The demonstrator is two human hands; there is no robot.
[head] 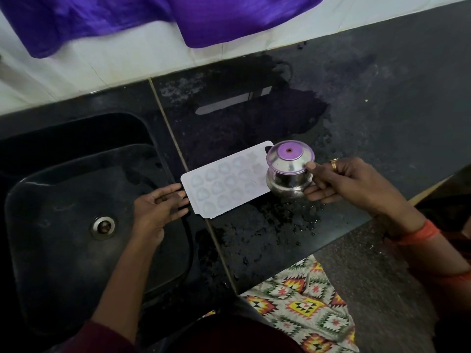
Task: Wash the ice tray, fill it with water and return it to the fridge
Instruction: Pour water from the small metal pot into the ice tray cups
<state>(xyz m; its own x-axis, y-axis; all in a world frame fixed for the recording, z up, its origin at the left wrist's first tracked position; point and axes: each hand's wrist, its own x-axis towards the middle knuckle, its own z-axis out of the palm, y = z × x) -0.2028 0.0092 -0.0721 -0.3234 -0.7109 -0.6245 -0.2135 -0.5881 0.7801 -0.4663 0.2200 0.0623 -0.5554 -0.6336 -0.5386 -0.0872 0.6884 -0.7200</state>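
Observation:
A white ice tray (224, 182) with several rounded cells lies flat on the wet black counter (356, 110), just right of the sink. My left hand (158, 207) is open, its straight fingertips touching the tray's left end. A small steel pot (290, 171) reflecting purple hangs over the tray's right end. My right hand (346, 182) grips this pot from the right, thumb on its rim.
A black sink (51, 200) with a metal drain (103, 227) fills the left. Water puddles and droplets cover the counter around the tray. Purple cloth (204, 19) hangs over the white tiled wall. The counter's front edge runs at lower right, with patterned fabric (305, 307) below it.

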